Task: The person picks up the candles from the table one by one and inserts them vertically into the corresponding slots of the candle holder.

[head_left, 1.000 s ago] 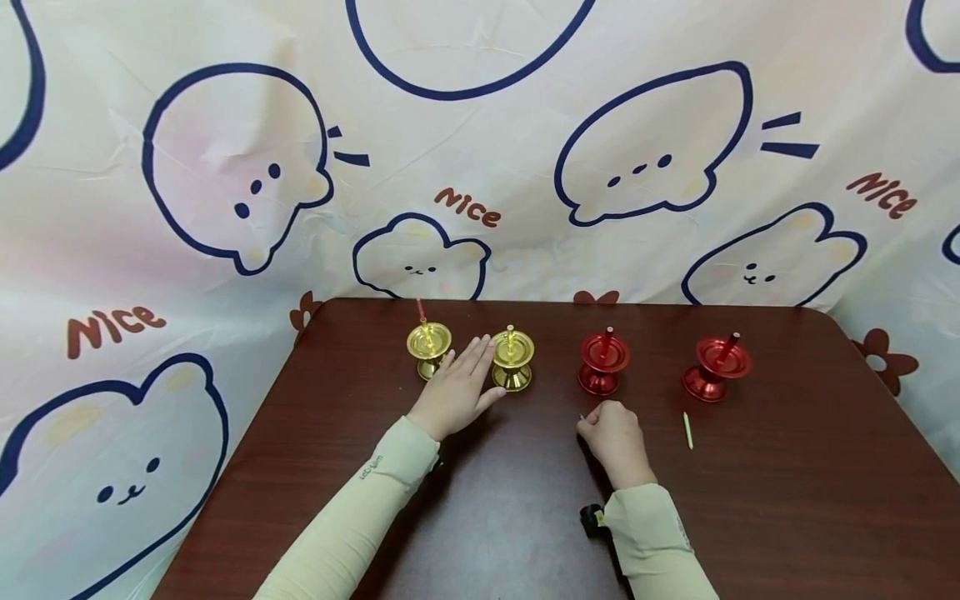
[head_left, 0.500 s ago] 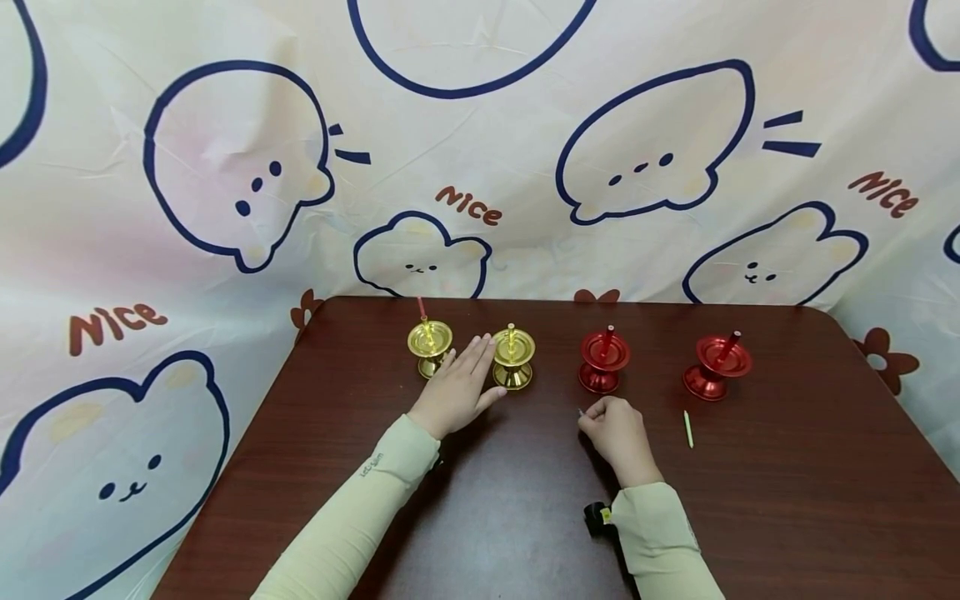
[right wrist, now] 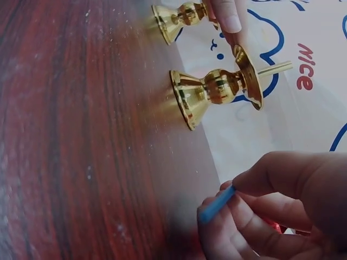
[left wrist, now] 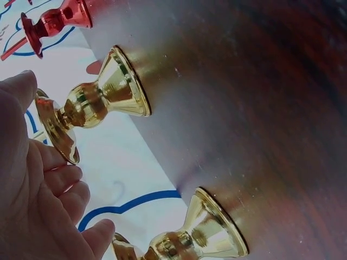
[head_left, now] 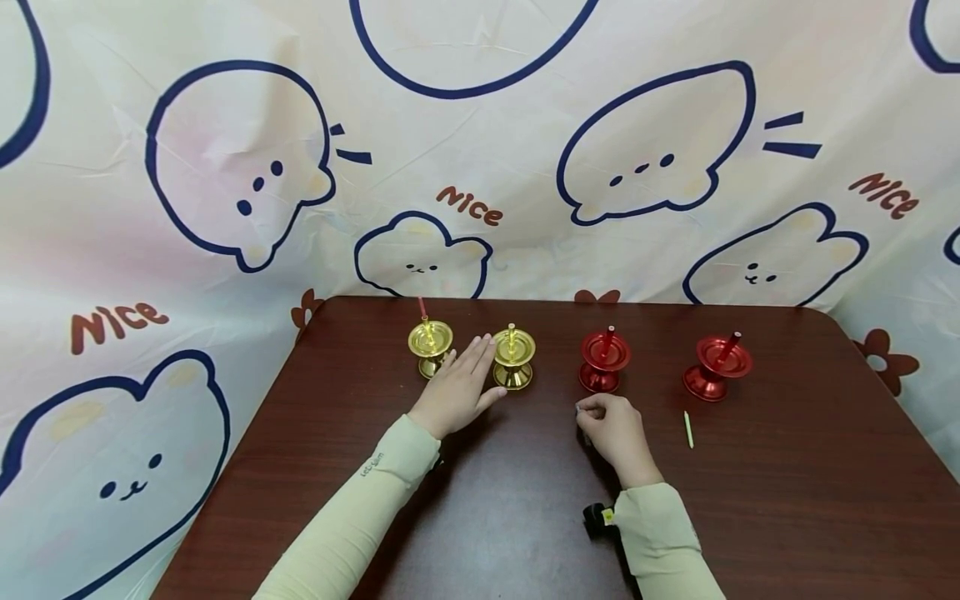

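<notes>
My left hand (head_left: 456,396) reaches over the table with fingers extended and side by side. Its fingertips lie right at the dish of the second gold candle holder (head_left: 513,372), as the left wrist view also shows. Left of it stands another gold candle holder (head_left: 430,340) bearing a thin red candle (head_left: 423,308). Between thumb and fingers, my right hand (head_left: 617,433) pinches a small blue candle (right wrist: 218,205), seen best in the right wrist view. That hand is close over the table, in front of the nearer red candle holder (head_left: 600,380).
Farther right stands a second red candle holder (head_left: 707,383), with a light green candle (head_left: 688,430) lying in front of it. The dark wooden table (head_left: 510,517) ends at a printed cloth backdrop (head_left: 525,167).
My right hand has turned slightly and its fingers have shifted on the blue candle. The left hand stays where it was at the gold candle holder.
</notes>
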### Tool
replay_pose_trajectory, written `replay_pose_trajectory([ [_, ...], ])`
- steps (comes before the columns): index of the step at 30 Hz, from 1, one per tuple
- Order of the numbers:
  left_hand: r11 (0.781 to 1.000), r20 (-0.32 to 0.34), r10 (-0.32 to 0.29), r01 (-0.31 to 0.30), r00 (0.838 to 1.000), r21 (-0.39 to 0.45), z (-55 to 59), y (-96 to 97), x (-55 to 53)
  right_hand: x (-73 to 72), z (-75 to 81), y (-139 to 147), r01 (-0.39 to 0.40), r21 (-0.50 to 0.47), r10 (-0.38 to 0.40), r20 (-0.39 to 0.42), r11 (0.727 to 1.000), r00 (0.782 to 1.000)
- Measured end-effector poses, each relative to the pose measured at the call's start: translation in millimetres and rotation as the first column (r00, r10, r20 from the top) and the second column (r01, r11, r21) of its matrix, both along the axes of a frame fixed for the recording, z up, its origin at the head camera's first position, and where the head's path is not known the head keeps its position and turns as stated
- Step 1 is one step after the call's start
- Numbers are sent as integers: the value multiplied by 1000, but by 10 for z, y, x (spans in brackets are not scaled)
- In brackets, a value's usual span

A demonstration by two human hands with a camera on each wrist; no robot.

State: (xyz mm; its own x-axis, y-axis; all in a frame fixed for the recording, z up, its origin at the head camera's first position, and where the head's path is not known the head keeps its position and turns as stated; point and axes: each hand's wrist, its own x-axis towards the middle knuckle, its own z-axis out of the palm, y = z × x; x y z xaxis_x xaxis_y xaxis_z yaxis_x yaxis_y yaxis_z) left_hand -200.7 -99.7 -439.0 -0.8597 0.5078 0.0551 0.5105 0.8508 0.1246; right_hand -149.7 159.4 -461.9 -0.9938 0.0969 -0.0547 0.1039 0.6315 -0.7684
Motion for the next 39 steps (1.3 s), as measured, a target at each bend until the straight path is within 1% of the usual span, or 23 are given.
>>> replay_pose_trajectory([
  [4, 1000, 1, 1, -1, 1000, 6, 3, 2, -3, 0, 9, -16, -2, -34, 3, 13, 999, 1000],
  [9, 1000, 1, -2, 2, 1000, 17, 9, -4, 4, -6, 7, -33, -9, -112, 11, 16, 994, 1000],
  [17, 1000, -5, -7, 7, 1000, 22, 16, -10, 9, -4, 23, -40, -33, -241, 30, -17, 970, 999],
  [23, 1000, -1, -7, 7, 1000, 26, 12, -10, 10, -3, 30, -48, -45, -294, 41, -21, 955, 999],
  [30, 1000, -15, -6, 6, 1000, 13, 3, -11, 9, -6, 50, -83, -35, -308, 26, -35, 951, 999],
  [34, 1000, -15, -8, 8, 1000, 22, -11, -11, 9, -4, 59, -112, -26, -294, 13, -45, 956, 999],
  [39, 999, -23, -13, 14, 1000, 46, -33, -18, 15, 13, 72, -134, -27, -248, 12, -64, 968, 998],
])
